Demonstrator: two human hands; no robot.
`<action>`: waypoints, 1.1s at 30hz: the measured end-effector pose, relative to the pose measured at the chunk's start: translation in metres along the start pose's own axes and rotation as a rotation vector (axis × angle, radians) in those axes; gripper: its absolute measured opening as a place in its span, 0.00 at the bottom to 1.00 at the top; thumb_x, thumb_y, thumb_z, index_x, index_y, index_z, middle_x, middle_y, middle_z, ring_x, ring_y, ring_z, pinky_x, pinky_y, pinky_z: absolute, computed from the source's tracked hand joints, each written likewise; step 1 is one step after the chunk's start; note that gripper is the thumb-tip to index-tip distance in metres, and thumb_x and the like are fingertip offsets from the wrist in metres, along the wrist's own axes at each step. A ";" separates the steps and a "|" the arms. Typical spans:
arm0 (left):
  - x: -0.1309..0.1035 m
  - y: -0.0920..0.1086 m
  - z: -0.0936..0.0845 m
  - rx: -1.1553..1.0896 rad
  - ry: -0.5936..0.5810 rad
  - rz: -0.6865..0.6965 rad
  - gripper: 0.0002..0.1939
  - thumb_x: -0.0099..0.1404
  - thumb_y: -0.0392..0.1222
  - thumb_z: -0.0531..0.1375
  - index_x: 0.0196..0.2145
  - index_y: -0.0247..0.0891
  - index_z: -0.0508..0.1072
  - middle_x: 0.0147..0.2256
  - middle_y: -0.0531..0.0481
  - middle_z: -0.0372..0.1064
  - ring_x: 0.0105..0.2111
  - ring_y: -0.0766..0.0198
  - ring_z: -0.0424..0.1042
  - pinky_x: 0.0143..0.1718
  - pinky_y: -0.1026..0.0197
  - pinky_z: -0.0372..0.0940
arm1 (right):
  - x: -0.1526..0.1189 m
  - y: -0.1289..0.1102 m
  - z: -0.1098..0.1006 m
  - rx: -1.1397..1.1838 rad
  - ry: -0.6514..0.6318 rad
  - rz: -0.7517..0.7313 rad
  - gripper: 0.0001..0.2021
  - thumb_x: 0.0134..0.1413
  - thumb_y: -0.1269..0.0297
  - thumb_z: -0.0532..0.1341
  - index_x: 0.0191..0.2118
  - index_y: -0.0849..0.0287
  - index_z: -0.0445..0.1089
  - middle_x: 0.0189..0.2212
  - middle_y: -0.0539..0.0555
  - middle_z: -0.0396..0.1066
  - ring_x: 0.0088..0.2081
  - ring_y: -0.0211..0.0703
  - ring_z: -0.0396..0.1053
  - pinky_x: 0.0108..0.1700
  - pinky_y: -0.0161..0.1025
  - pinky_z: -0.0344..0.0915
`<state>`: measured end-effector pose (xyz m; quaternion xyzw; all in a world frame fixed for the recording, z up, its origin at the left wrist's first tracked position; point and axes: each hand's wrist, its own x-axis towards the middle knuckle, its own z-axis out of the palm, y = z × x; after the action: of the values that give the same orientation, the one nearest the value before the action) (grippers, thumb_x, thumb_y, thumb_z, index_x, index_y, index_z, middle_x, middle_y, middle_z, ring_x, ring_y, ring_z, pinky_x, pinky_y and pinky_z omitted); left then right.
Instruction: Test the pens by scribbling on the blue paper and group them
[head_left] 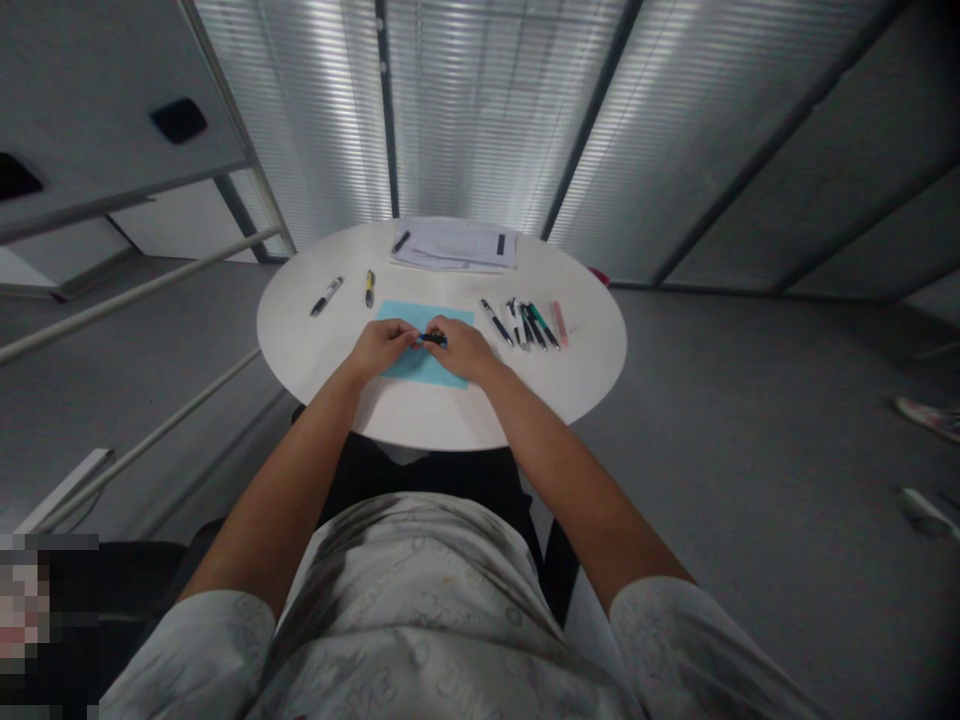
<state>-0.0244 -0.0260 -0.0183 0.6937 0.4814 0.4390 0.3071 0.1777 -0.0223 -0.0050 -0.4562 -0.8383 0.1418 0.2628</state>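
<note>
My left hand (pixel 385 346) and my right hand (pixel 459 345) meet over a light blue sheet of paper (pixel 427 372) on the round white table. Between them is a small dark pen (pixel 433 340) with blue parts, largely covered by the fingers. The right fingers are closed around its dark body. Fingertips of the left hand pinch its left end. Whether the pen is whole or in parts I cannot tell.
On the white table (pixel 300 345), a black-and-white pen (pixel 327 296) and a yellow pen (pixel 370 288) lie left. Several pens (pixel 531 325) and a pinkish strip (pixel 560 323) lie right. A paper stack (pixel 454 247) is at the back. A metal rail (pixel 150 268) runs left.
</note>
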 end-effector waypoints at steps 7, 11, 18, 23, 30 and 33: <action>-0.002 0.007 0.000 0.069 0.001 -0.018 0.19 0.63 0.56 0.61 0.28 0.36 0.79 0.27 0.48 0.76 0.26 0.65 0.67 0.29 0.61 0.60 | 0.006 0.008 0.006 0.169 0.045 -0.027 0.04 0.58 0.69 0.64 0.40 0.56 0.72 0.40 0.53 0.76 0.42 0.43 0.70 0.48 0.41 0.64; -0.001 0.008 0.001 0.010 0.050 -0.078 0.15 0.61 0.53 0.62 0.30 0.36 0.75 0.27 0.49 0.75 0.26 0.65 0.68 0.30 0.62 0.62 | 0.006 0.007 0.005 0.201 0.068 -0.016 0.04 0.57 0.69 0.65 0.39 0.57 0.71 0.38 0.53 0.76 0.40 0.43 0.70 0.47 0.41 0.64; -0.002 0.009 0.001 0.005 0.004 -0.072 0.11 0.59 0.48 0.63 0.30 0.36 0.76 0.28 0.49 0.76 0.29 0.63 0.72 0.34 0.61 0.65 | 0.004 0.005 0.004 0.182 0.041 -0.018 0.04 0.58 0.69 0.65 0.39 0.57 0.73 0.39 0.53 0.77 0.41 0.44 0.72 0.47 0.41 0.65; -0.002 0.009 0.001 -0.006 -0.003 -0.049 0.12 0.59 0.48 0.63 0.31 0.35 0.77 0.28 0.49 0.76 0.30 0.63 0.73 0.36 0.61 0.66 | 0.004 0.004 0.003 0.165 0.032 0.005 0.04 0.59 0.68 0.65 0.41 0.56 0.74 0.40 0.54 0.78 0.43 0.44 0.72 0.48 0.42 0.66; 0.002 0.001 0.003 -0.046 0.023 -0.053 0.15 0.56 0.51 0.66 0.33 0.36 0.76 0.29 0.49 0.76 0.28 0.65 0.70 0.33 0.61 0.65 | 0.005 0.006 0.003 0.168 0.044 -0.001 0.05 0.60 0.67 0.65 0.42 0.56 0.75 0.41 0.54 0.79 0.44 0.45 0.73 0.50 0.43 0.67; 0.002 0.000 0.003 0.016 0.023 -0.035 0.15 0.57 0.52 0.65 0.31 0.36 0.77 0.29 0.49 0.75 0.28 0.65 0.68 0.32 0.61 0.63 | 0.005 0.006 0.003 0.182 0.049 -0.001 0.05 0.59 0.67 0.65 0.41 0.56 0.75 0.41 0.54 0.78 0.43 0.45 0.73 0.50 0.44 0.67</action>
<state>-0.0217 -0.0246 -0.0187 0.6824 0.5004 0.4378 0.3037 0.1778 -0.0149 -0.0093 -0.4335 -0.8155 0.2059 0.3236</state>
